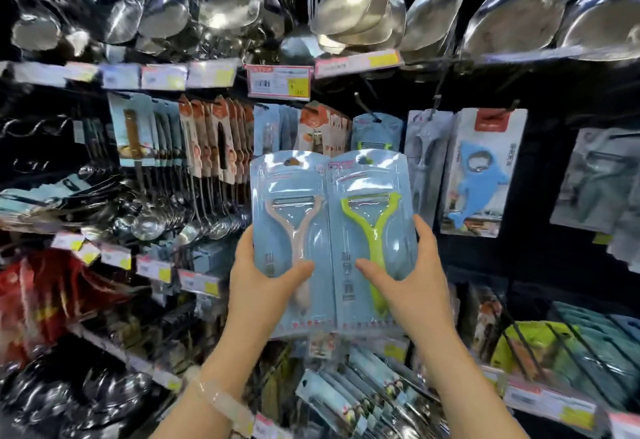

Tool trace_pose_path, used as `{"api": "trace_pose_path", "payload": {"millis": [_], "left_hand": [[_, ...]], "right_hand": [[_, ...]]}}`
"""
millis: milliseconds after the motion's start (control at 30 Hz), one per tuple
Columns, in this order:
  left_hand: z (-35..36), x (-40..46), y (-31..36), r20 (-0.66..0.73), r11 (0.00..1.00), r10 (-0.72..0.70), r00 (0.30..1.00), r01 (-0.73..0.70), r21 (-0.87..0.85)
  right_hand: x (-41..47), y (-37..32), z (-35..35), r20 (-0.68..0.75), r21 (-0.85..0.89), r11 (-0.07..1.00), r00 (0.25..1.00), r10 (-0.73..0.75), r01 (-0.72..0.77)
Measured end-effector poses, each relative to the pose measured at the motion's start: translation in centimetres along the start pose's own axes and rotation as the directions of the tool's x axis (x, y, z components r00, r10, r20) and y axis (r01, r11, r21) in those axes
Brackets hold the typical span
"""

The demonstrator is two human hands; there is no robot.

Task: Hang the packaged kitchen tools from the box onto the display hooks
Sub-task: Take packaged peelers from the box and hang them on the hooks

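Note:
I hold two blister-packed peelers upright, side by side, in front of the display. My left hand [263, 286] grips the lower part of the pack with the beige peeler [294, 217], thumb across its front. My right hand [408, 282] grips the pack with the green peeler [370, 217] the same way. Each pack has a hang hole at its top. Just behind them a matching green peeler pack [375, 130] hangs on a black display hook [365, 107]. No box is in view.
Steel ladles and spatulas [353, 5] hang overhead. Rows of packaged tools [207, 140] fill hooks to the left, a blue shark opener pack [481, 175] hangs to the right. Price-tag rails [277, 80] cross the shelves. More packs lie on lower hooks [363, 386].

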State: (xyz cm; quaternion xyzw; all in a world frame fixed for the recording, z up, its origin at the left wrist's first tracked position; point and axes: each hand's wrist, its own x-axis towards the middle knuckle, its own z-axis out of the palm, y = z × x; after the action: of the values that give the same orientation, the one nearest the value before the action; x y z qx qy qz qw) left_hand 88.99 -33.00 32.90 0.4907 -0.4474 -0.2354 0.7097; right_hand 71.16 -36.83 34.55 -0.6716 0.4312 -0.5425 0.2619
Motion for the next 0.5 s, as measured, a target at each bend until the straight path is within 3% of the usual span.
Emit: {"api": "trace_pose_path", "payload": {"millis": [200,500], "left_hand": [[-1.2,5.5,0.8,0.084,0.995,0.066,0.994,-0.059,-0.081],[-2.2,8.4,-0.6,0.175,0.992,0.044,0.984,-0.022,-0.125]], "right_hand": [[3.2,-2.6,2.5,-0.095,-0.05,0.998,0.995,-0.034,0.03],[6.1,-4.9,4.2,-0.226,-0.095,0.993,0.97,-0.089,0.069]]}}
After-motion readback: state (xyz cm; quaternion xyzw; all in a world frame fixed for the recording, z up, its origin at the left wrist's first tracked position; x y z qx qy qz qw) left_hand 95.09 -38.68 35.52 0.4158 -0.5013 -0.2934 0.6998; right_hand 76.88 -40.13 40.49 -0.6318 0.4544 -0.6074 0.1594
